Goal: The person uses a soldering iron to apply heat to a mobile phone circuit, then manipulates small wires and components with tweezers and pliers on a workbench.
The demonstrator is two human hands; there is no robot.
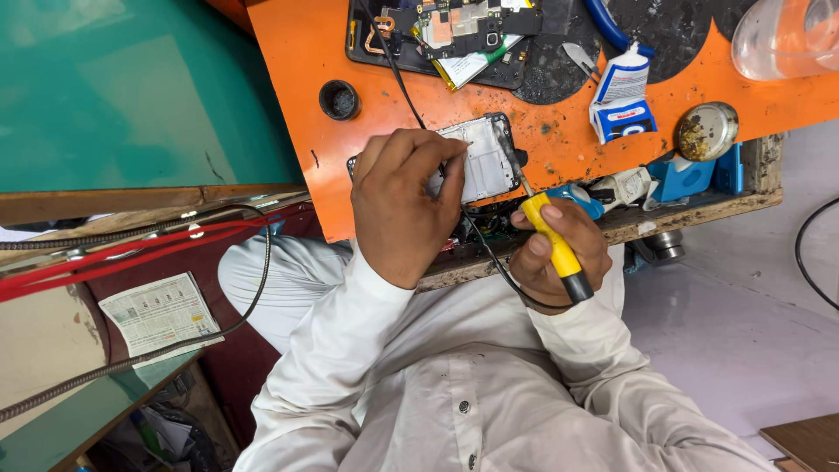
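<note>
An opened phone (pixel 482 157) with a silver inner plate lies on the orange mat (pixel 297 87) near its front edge. My left hand (pixel 402 205) rests on the phone's left part, thumb and fingers pinched against the plate. My right hand (pixel 559 253) grips a yellow-handled screwdriver (pixel 551 234). Its thin shaft points up and left, with the tip at the phone's right edge. A black cable runs under both hands and up the mat.
A second dismantled phone (pixel 446 35) lies at the mat's far edge. A black round cap (pixel 339 99), a white and blue tube (pixel 622 96), a round tin (pixel 706 131) and a clear bottle (pixel 782 35) stand around. Green glass tabletop (pixel 131 87) on the left.
</note>
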